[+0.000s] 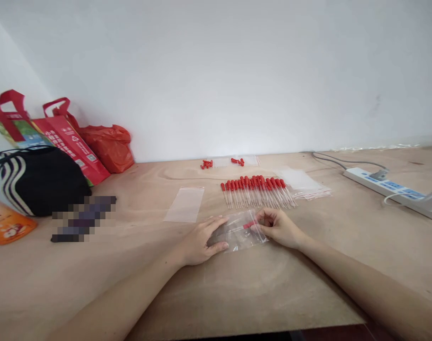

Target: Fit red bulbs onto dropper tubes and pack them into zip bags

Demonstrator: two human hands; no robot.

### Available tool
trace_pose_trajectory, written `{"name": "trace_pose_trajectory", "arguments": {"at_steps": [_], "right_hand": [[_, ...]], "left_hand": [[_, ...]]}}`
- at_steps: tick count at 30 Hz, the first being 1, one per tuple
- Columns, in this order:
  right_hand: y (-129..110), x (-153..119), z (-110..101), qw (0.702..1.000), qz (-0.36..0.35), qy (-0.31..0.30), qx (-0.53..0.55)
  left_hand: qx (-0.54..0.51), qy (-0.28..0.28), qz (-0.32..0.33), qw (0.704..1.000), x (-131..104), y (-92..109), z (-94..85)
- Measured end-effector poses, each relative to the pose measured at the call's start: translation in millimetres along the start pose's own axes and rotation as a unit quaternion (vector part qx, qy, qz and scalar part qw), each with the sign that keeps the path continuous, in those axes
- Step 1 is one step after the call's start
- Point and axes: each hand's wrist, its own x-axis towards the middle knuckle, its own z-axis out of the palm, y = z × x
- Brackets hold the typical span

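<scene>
In front of the row of red-bulbed droppers (253, 183), the spread left hand (200, 240) seemingly steadied a clear zip bag (237, 241) while the right hand (277, 227) pinched its end beside the dropper inside (249, 225).

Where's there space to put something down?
Up close, the pale wooden tabletop is bare between the left forearm and right forearm; also between the right forearm and the long white power strip. It's crowded around the red-topped clear plastic droppers, with clear bags nearby.

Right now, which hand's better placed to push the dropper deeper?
Likely the right hand: it's at the dropper's red bulb; the left hand is on the opposite end of the clear bag.
</scene>
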Motion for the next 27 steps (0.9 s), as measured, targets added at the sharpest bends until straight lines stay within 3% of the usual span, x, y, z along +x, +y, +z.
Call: {"name": "trace_pose_trajectory", "arguments": {"at_steps": [5, 7, 9, 12, 17, 22, 27], "right_hand": [[-11.3, -2.2, -0.7, 0.986, -0.114, -0.053, -0.111], [-11.5, -1.2, -3.9, 0.983, -0.127, -0.063, -0.121], [-8.0, 3.4, -10.3, 0.986, -0.104, -0.033, -0.123], [-1.2, 19.6, -26.5, 0.982, -0.063, 0.079, -0.157], [1.5, 64.5, -54.7, 0.924, -0.004, 0.259, -0.28], [-3.9, 98.6, -56.8, 0.866, 0.1, 0.292, -0.394], [-6.4, 109.8, -50.3, 0.863, 0.157, 0.284, -0.388]], "left_hand": [[-0.001, 0.004, 0.0, 1.0, 0.0, -2.0, 2.4], [-0.001, 0.004, -0.001, 1.0, -0.2, -1.6, 1.7], [-0.002, 0.005, 0.009, 1.0, -0.7, -1.5, 0.4], [-0.003, 0.026, 0.032, 0.999, -2.8, -3.6, -2.1], [-0.009, 0.056, 0.039, 0.998, -8.4, -5.5, -5.3], [-0.021, 0.034, 0.033, 0.999, -10.0, -3.0, -6.6], [-0.027, 0.025, 0.032, 0.999, -9.8, -4.6, -6.5]]}}
